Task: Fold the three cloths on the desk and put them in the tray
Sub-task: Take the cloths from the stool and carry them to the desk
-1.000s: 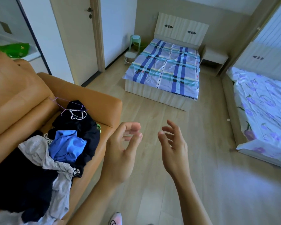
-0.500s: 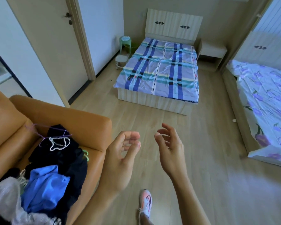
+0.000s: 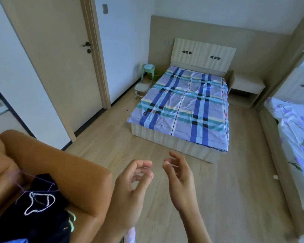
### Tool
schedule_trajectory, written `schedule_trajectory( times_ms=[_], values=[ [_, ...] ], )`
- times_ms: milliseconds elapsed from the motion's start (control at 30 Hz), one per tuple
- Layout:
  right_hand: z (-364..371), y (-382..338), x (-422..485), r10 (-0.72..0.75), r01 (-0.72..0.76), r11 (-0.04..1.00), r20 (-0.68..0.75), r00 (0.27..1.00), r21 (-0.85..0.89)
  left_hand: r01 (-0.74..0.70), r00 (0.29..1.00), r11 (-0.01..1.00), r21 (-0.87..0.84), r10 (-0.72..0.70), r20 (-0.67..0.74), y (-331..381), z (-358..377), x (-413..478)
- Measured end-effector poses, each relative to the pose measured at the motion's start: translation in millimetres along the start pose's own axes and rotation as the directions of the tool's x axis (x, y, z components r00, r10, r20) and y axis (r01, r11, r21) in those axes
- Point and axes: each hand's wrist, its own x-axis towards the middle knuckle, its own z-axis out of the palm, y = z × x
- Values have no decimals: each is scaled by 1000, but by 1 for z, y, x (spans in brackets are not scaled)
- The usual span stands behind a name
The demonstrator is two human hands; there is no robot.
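Note:
My left hand (image 3: 130,192) and my right hand (image 3: 180,183) are raised side by side over the wooden floor, palms facing each other, fingers apart and curled, holding nothing. At the bottom left a dark garment (image 3: 42,207) with a white beaded neckline and a purple hanger lies on an orange sofa (image 3: 65,172), left of my left hand. A sliver of blue cloth (image 3: 16,241) shows at the frame's bottom edge. No desk or tray is in view.
A bed with a blue plaid cover (image 3: 182,107) stands ahead across the floor. A second bed with a floral sheet (image 3: 298,137) runs along the right. A closed door (image 3: 60,67), a green stool (image 3: 147,71) and a nightstand (image 3: 246,88) line the far walls.
The view has tilted up and turned right, so most of the clothes pile on the sofa has dropped out of frame. Both hands stay raised and empty.

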Motion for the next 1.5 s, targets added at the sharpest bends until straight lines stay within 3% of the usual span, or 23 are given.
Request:
schedule_trajectory(
  times_ms=[133, 500, 767, 967, 1200, 1500],
  values=[
    [6, 13, 74, 40, -40, 999, -19, 999, -4, 12, 1000, 999, -35, -12, 0, -14, 11, 78],
    [85, -9, 345, -37, 40, 992, 27, 999, -117, -32, 996, 995, -91, 24, -91, -27, -23, 351],
    [146, 11, 484, 32, -27, 998, 97, 995, -59, 33, 982, 999, -22, -37, -187, -58, -57, 477],
    [214, 25, 618, 16, -8, 999, 242, 970, -32, 93, 951, 995, 42, -77, -300, -84, -76, 590],
    [267, 15, 779, 13, -13, 1000, 310, 951, 0, 79, 890, 992, 98, -26, -456, -78, -106, 729],
    [335, 31, 905, 68, -62, 998, 322, 944, -29, 150, 883, 988, 38, -116, -454, -112, -144, 861]
  ],
)
